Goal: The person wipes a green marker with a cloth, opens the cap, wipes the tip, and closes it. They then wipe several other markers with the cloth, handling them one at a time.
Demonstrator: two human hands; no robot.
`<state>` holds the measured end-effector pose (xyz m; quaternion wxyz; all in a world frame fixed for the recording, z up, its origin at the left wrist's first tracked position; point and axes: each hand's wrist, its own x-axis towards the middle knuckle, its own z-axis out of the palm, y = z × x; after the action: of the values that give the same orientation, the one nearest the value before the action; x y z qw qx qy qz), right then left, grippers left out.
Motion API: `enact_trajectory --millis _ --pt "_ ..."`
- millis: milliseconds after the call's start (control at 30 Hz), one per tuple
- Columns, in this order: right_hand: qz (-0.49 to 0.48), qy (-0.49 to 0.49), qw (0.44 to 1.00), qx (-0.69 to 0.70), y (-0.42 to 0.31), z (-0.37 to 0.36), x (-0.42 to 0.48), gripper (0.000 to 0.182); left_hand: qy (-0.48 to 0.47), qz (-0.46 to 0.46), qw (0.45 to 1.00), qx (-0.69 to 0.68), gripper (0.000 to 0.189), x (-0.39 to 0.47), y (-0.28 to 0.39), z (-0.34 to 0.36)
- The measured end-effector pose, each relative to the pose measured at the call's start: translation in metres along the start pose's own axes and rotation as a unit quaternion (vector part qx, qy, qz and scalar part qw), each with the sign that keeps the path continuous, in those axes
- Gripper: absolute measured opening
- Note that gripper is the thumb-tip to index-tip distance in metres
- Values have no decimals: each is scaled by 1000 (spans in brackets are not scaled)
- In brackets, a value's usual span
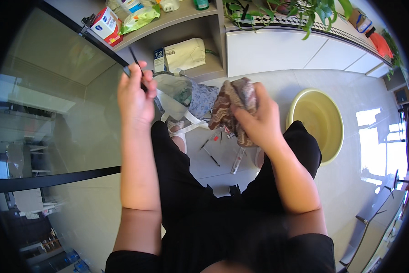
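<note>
Raised at the shelf's left end, my left hand (138,92) grips a thin dark stick-like item (135,57), probably a pen; its lower part is hidden by the fingers. My right hand (262,119) holds a crumpled brown-and-white patterned cloth (235,105) above the floor between my knees. Behind and left of the cloth, a blue floral fabric bag (202,97) with a pale lining and white straps lies open on the floor. Under the cloth, several pens and small items lie scattered, among them a dark pen (212,157) and a white ruler-like strip (238,161).
A yellow plastic basin (315,126) stands by my right knee. Ahead is an open shelf unit (177,25) with a red-and-white box (107,26) and a cream pouch (185,54). White cabinets (269,51) and trailing plants (313,13) are at the right. A glass panel (71,119) stands left.
</note>
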<state>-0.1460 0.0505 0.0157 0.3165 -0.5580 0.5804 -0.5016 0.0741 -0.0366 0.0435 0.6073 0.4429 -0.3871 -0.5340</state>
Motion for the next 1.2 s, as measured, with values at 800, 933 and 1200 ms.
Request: enact_trajectory --millis 800,933,1200 --pt "58 20 988 145 -2 -2 25 33 -134 51 613 777 29 128 -203 -114" --pt "48 18 987 155 -4 2 24 33 -121 -257 929 237 41 118 -172 -85" --pt "-3 70 991 114 -3 6 27 30 -213 -307 906 -199 41 55 -55 -2"
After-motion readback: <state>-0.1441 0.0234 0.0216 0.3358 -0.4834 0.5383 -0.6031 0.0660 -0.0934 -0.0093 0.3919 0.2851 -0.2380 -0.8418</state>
